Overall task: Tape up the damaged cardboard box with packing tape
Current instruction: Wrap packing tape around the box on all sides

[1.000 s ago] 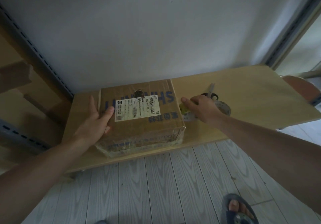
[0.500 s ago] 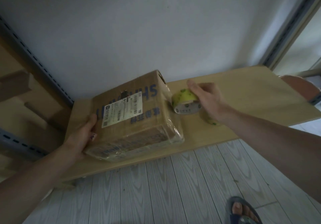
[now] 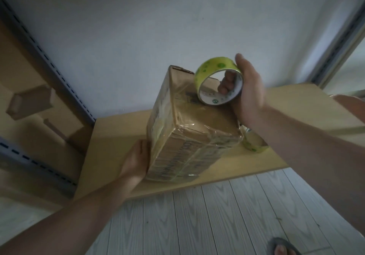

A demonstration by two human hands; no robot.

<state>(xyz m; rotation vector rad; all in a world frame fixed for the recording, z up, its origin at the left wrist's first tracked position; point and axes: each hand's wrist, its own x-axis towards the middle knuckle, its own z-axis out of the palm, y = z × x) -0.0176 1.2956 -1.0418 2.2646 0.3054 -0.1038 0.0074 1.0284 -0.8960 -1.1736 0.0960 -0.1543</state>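
The cardboard box, wrapped in clear tape, stands tipped up on one edge over the wooden table. My left hand presses against its left side and supports it. My right hand grips a yellow-green roll of packing tape, fingers through the core, above the box's upper right face. A torn flap shows at the box's top corner.
A second tape roll lies on the table just right of the box, under my right forearm. A metal shelf upright with cardboard boxes stands at the left. A white wall is behind. My sandalled foot is on the grey plank floor.
The box has been tilted from lying flat to standing up on edge. My right hand has lifted the tape roll off the table and brought it above the box.
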